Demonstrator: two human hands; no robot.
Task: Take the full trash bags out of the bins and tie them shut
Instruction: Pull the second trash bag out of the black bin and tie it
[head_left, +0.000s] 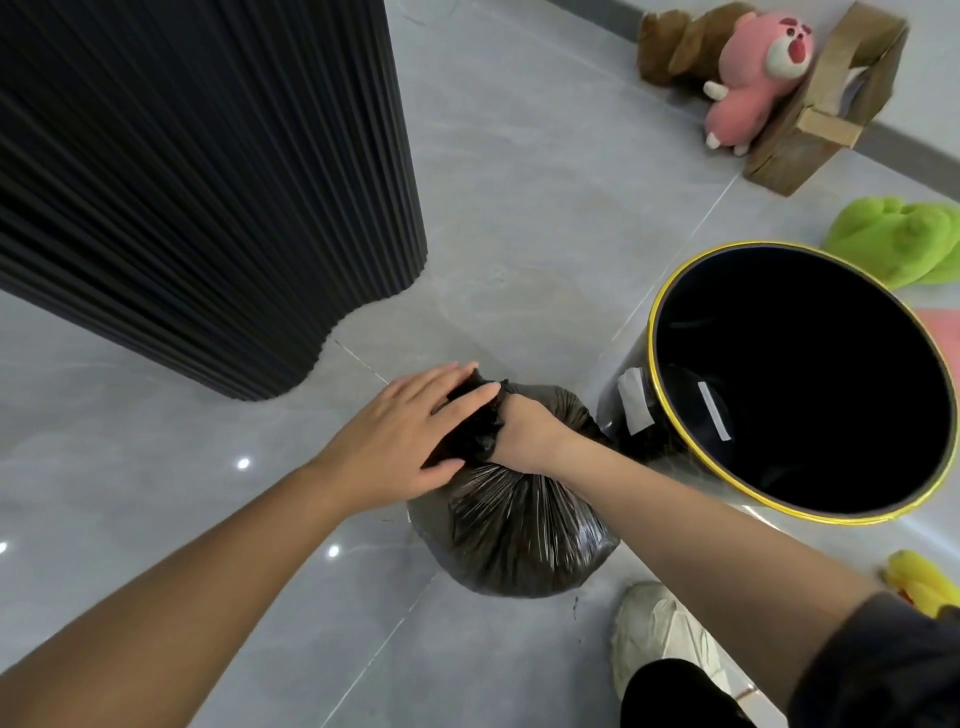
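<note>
A full black trash bag (519, 535) stands on the grey tiled floor, out of the bin, with its top gathered into a bunched neck. My right hand (524, 434) is closed around that neck from the right. My left hand (410, 441) lies over the gathered plastic from the left, fingers stretched across the ruffled top and thumb under it. The black round bin (675, 291) with a yellow rim stands just right of the bag, and its inside looks dark with no bag visible.
A tall black ribbed column (197, 182) rises at the left. Along the far wall lie a pink plush toy (753, 88), a brown plush, a cardboard box (831, 104) and a green plush (904, 239). My white shoe (660, 634) is beside the bag.
</note>
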